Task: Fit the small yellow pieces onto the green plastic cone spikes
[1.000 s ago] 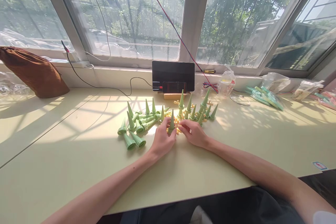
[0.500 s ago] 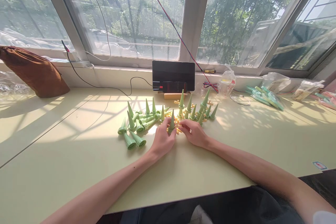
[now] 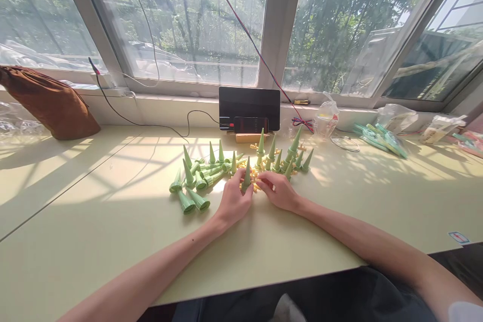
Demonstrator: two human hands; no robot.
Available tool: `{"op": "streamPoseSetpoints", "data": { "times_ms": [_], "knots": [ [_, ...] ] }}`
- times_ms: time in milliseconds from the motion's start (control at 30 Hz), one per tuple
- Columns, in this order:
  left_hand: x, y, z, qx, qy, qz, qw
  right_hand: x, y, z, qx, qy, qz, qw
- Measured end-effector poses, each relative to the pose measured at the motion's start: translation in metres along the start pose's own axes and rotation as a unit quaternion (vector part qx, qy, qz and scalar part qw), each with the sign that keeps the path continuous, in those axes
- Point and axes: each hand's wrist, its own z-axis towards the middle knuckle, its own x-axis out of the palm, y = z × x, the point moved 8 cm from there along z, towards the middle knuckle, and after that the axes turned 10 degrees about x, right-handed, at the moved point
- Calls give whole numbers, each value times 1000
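Note:
My left hand (image 3: pixel 237 197) is closed around the base of an upright green plastic cone (image 3: pixel 247 175). Right beside it, my right hand (image 3: pixel 278 191) pinches with thumb and forefinger near the cone's lower side; a small yellow piece (image 3: pixel 257 184) shows at its fingertips, partly hidden. Loose yellow pieces (image 3: pixel 244 165) lie behind the hands. To the left, several green cones (image 3: pixel 186 202) lie on their sides or stand in a cluster. Behind my right hand, several green cones (image 3: pixel 293 147) stand upright, some with yellow pegs sticking out sideways.
A tablet (image 3: pixel 249 103) leans at the window with a phone (image 3: pixel 251 125) before it on a small cardboard block (image 3: pixel 249 138). A brown drawstring bag (image 3: pixel 56 105) stands at the left. Plastic bags and green pieces (image 3: pixel 381 139) lie at the right. A black cable (image 3: pixel 151 126) crosses the table.

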Motion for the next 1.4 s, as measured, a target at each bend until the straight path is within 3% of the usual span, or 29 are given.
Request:
{"op": "streamPoseSetpoints", "data": {
  "times_ms": [733,1400],
  "knots": [
    [3,-1,0,10,10,-10,1000,10,-7,0,19,66,-12,998],
    [3,-2,0,5,7,-6,1000,12,-6,0,20,77,-40,996]
  ]
}}
